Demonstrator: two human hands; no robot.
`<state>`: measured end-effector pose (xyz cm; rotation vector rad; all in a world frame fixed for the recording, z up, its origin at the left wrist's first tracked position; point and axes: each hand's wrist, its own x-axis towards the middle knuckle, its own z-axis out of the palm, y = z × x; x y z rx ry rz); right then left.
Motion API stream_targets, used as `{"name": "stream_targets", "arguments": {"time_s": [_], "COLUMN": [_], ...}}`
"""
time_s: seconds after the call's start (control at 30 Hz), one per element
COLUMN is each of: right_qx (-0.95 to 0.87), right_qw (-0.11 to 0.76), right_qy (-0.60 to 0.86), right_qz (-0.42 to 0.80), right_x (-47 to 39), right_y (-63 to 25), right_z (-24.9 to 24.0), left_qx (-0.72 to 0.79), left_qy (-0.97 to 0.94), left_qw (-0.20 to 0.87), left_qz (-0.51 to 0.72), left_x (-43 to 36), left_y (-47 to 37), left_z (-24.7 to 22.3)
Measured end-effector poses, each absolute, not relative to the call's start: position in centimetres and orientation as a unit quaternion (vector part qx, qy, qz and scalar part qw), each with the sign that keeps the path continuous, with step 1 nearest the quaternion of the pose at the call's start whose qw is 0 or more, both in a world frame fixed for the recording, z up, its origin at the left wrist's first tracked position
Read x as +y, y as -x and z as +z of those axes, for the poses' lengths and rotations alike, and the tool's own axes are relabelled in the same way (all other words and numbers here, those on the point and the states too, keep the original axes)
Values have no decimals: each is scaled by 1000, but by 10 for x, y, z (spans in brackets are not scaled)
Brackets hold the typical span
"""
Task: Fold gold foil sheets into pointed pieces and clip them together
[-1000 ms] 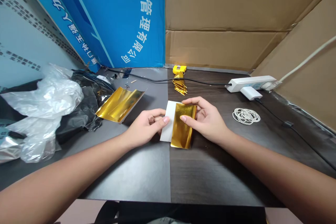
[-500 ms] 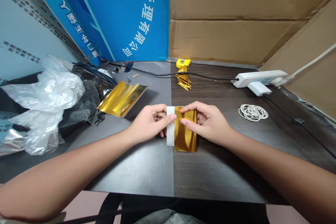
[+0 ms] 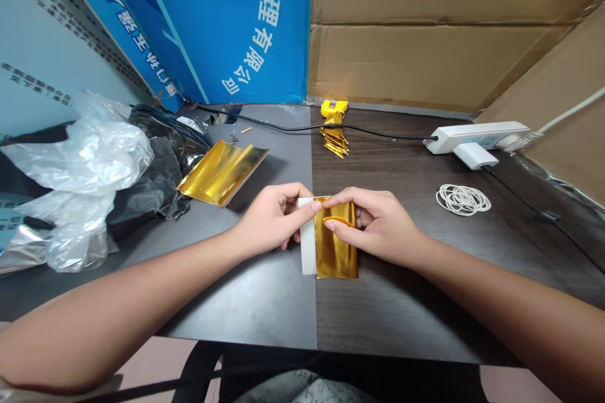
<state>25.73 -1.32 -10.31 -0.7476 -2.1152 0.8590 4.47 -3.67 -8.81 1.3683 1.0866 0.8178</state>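
A shiny gold sheet with a white strip along its left side is held above the desk. My left hand pinches its upper left part, the thumb on top near where white meets gold. On the right part, my right hand grips the sheet, with index finger and thumb resting on the gold face. The thumb and its reflection show on the foil. Another curled gold sheet lies to the left, beyond my left hand.
Crumpled clear plastic and black bags lie left. A yellow object with folded gold strips is at the back. White cord loops and a power strip lie right. Cardboard walls stand behind.
The view has shifted slightly. My right index finger has moved a little toward my left thumb on the sheet, and the sheet's lower edge sits slightly lower. Both hands still hold it.
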Motion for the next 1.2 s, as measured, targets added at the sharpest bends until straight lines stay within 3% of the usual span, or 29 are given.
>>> {"name": "stream_targets", "arguments": {"time_s": [1.2], "right_qx": [-805], "right_qw": [349], "right_qy": [288], "right_qz": [385], "right_x": [-12], "right_y": [-259], "right_z": [-105], "left_qx": [453], "left_qy": [-605], "left_qw": [552], "left_qz": [352], "left_x": [-36], "left_y": [-44], "left_z": [-92]}}
